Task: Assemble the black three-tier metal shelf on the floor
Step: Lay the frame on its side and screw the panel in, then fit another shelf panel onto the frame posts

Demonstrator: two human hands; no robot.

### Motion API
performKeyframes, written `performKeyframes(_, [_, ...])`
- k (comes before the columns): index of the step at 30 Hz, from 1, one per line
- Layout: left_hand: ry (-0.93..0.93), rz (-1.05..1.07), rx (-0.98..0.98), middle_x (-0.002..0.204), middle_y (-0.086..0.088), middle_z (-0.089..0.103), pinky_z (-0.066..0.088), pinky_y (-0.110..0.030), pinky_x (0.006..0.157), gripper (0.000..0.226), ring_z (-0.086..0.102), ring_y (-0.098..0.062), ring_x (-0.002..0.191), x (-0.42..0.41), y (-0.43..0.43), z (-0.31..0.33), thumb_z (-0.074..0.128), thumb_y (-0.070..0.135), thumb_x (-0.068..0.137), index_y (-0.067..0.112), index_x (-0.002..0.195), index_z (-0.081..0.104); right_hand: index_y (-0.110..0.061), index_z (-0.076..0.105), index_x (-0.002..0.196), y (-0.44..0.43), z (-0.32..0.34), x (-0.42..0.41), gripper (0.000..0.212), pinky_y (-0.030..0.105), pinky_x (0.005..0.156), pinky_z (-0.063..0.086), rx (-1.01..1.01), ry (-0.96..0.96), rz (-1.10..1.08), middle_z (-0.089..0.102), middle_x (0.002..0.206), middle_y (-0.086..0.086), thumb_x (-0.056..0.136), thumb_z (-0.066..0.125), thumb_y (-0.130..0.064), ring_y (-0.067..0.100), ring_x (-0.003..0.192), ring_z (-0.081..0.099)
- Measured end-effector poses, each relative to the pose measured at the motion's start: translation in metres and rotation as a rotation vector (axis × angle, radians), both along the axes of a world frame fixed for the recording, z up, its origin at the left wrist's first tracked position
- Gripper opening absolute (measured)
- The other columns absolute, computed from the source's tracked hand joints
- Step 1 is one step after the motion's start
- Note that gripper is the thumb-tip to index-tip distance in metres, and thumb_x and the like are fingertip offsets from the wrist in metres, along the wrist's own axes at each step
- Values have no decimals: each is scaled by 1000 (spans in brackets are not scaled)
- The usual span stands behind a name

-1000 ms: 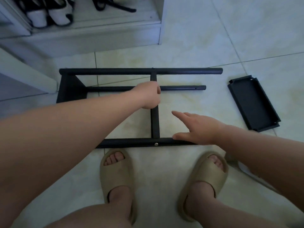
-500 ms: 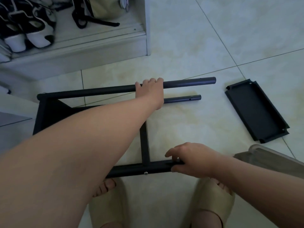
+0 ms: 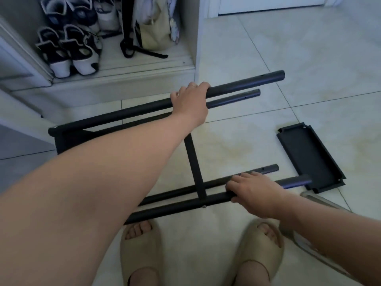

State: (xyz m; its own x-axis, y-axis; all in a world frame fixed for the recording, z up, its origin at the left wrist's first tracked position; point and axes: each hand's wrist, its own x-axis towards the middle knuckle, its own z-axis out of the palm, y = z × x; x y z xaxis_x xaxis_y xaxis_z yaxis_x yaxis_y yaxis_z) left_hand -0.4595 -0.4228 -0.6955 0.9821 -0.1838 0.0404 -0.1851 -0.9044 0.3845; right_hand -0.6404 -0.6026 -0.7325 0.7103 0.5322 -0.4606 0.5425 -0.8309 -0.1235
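Two-handed, gripped the frame (image 3: pixel 193 162): far pole (image 3: pixel 247 83) in the left hand (image 3: pixel 190 100), near pole (image 3: pixel 175 207) in the right hand (image 3: pixel 253 190). Noted tray (image 3: pixel 311 157) on floor (image 3: pixel 309 69), right of frame.

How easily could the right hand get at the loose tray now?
Probably yes, easily. The tray lies on open floor just right of the right hand, with nothing between them. That hand grips the frame, though, so it must let go first.
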Motion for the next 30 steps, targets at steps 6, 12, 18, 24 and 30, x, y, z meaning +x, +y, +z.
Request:
performKeyframes(6, [-216, 167, -269, 114, 6, 49, 22, -34, 96, 41, 49, -20, 111, -37, 34, 94, 50, 9, 96, 33, 129, 52, -27, 52, 129, -2, 61, -5, 25, 34, 89, 36, -138, -318, -9, 52, 118, -6, 106, 44, -33, 21, 105, 50])
performKeyframes(12, [-292, 290, -493, 112, 8, 50, 27, -40, 108, 40, 52, -18, 108, -85, 71, 159, 52, 4, 94, 29, 126, 51, -23, 62, 120, 3, 113, -12, 27, 39, 101, 34, -224, -607, -84, 59, 111, -4, 96, 55, -16, 24, 104, 55])
performKeyframes(18, [-246, 354, -816, 117, 4, 56, 46, -37, 95, 33, 55, -14, 103, -125, 112, 178, 54, 1, 96, 25, 118, 50, -10, 64, 110, 18, 151, -9, 33, 53, 119, 18, -323, -863, -149, 58, 111, 6, 81, 52, -1, 30, 115, 53])
performKeyframes(24, [-153, 462, -934, 93, 11, 59, 40, -20, 67, 33, 55, -4, 82, -146, 149, 157, 54, -2, 94, 31, 98, 50, -11, 63, 118, 38, 168, -2, 37, 58, 121, -2, -405, -926, -124, 58, 125, 9, 82, 53, -6, 32, 140, 40])
performKeyframes(30, [-73, 543, -951, 96, 10, 65, 38, -18, 70, 37, 58, -4, 89, -149, 169, 136, 53, -4, 92, 33, 90, 52, -4, 72, 105, 58, 171, 14, 26, 54, 124, -9, -213, -977, -126, 60, 130, 16, 79, 67, -4, 36, 140, 43])
